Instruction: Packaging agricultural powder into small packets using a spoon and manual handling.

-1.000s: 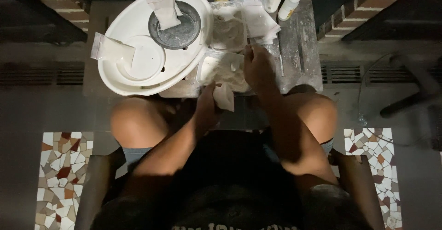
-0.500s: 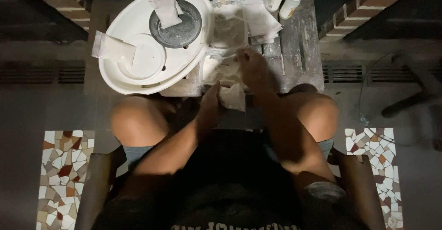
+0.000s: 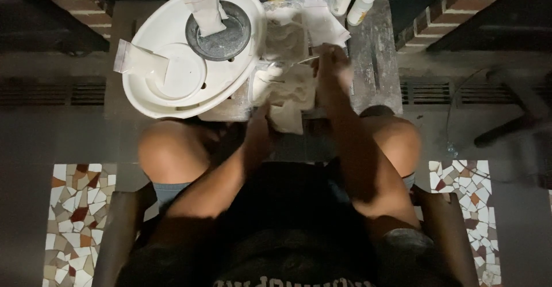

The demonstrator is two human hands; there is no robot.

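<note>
A clear plastic bag (image 3: 289, 94) of beige powder lies at the near edge of a small grey table (image 3: 376, 62), just above my knees. My left hand (image 3: 260, 117) grips its lower end from the left. My right hand (image 3: 332, 71) is blurred and closed on the bag's upper right edge, which is stretched into a thin line. A second bag of beige powder (image 3: 286, 34) lies just behind it.
A white oval basin (image 3: 167, 97) with a dark round disc (image 3: 221, 37) fills the table's left side, with small powder bags (image 3: 204, 2) resting on it. White bottles (image 3: 362, 2) stand at the back. Brick walls flank the table. Mosaic tiles (image 3: 77, 218) lie beside my chair.
My right hand has moved from on top of the bag up and to the right, to its upper edge. The left hand stays at the bag's lower end.
</note>
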